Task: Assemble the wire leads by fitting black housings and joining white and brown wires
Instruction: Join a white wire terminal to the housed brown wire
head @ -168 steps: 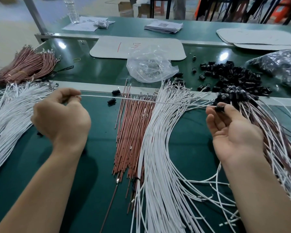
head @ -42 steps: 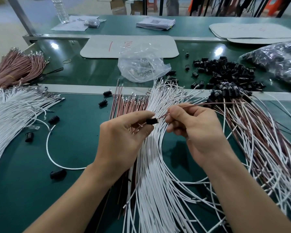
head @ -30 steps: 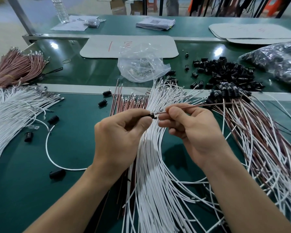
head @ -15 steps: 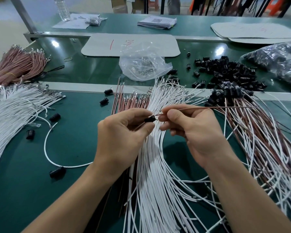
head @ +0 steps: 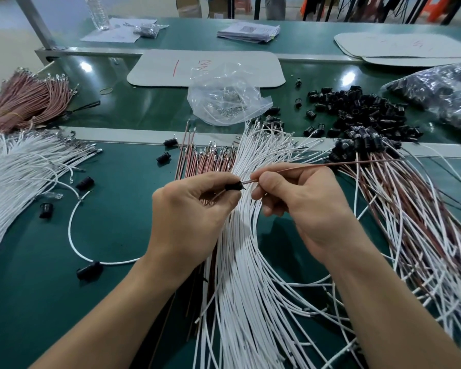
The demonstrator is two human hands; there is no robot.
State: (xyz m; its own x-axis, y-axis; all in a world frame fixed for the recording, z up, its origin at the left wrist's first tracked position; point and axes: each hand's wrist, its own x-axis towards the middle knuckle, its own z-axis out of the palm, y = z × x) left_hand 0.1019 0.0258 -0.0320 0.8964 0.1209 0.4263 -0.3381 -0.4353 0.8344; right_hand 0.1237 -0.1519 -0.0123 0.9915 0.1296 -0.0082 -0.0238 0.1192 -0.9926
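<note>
From the head camera, the left hand (head: 189, 217) pinches a black housing (head: 232, 187) above the white wires (head: 240, 262), mouth facing right. The right hand (head: 304, 206), just beside it, pinches a brown wire (head: 330, 164) lying left-right, tip at that mouth; insertion likely runs leftward.

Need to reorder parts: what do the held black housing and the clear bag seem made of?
The black housing: probably moulded plastic, dull dark surface. The clear bag: thin plastic film, see-through, crinkled, with shiny glints.
</note>
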